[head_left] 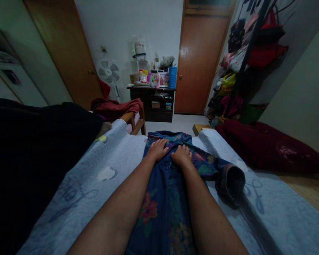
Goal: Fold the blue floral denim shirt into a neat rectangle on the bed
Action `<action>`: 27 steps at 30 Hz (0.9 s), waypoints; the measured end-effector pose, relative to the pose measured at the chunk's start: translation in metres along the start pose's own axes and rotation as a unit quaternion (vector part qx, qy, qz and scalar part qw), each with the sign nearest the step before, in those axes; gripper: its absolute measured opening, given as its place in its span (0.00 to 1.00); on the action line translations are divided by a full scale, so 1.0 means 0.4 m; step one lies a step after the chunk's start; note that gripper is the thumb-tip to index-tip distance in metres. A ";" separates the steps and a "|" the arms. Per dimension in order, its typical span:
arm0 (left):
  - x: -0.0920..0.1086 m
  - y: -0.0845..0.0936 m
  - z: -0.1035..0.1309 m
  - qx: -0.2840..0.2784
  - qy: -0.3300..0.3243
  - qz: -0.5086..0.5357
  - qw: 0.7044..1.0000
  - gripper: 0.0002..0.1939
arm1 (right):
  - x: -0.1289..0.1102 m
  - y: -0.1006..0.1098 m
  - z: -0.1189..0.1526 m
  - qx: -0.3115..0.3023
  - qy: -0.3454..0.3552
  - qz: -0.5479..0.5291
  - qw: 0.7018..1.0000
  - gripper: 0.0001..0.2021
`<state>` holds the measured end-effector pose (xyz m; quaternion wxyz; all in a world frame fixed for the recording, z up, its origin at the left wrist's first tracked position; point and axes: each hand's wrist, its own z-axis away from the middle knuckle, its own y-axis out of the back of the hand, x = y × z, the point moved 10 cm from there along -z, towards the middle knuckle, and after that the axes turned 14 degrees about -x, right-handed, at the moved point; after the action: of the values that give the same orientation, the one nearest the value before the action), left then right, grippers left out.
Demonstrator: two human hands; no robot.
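Note:
A blue denim garment [166, 187] printed with red, green and yellowish flowers lies lengthwise on the bed in the head view. One tube-shaped part of it [210, 164] stretches out to the right and ends in a round open hem. I cannot tell whether this is a sleeve or a trouser leg. Near the garment's far end, my left hand [157, 150] rests on the cloth, fingers laid out. My right hand [182, 155] lies beside it, a small gap between them, its fingers also spread on the fabric. My forearms cover parts of the garment.
A pale blue patterned sheet [106, 193] covers the bed. Dark cloth [37, 152] is heaped at the left, and a maroon cushion-like bundle [271, 147] lies at the right. Beyond stand a wooden chair [140, 122] with red cloth, a fan [108, 72] and a dark cabinet [158, 115].

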<state>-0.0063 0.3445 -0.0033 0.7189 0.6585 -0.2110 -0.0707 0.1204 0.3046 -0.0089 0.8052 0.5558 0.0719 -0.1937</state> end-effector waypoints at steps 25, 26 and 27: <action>0.000 -0.002 -0.003 -0.006 0.005 -0.003 1.000 0.26 | -0.029 0.032 0.008 0.062 0.088 -0.003 0.994 0.28; 0.001 -0.001 -0.002 -0.005 0.004 -0.004 1.000 0.26 | -0.026 0.025 0.005 0.053 0.078 -0.002 0.996 0.28; 0.002 0.000 -0.002 -0.003 0.003 -0.005 1.000 0.26 | -0.023 0.020 0.004 0.046 0.069 -0.001 0.997 0.29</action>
<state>-0.0054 0.3451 -0.0032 0.7214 0.6575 -0.2049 -0.0732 0.1151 0.3079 0.0014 0.7718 0.6042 0.1192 -0.1586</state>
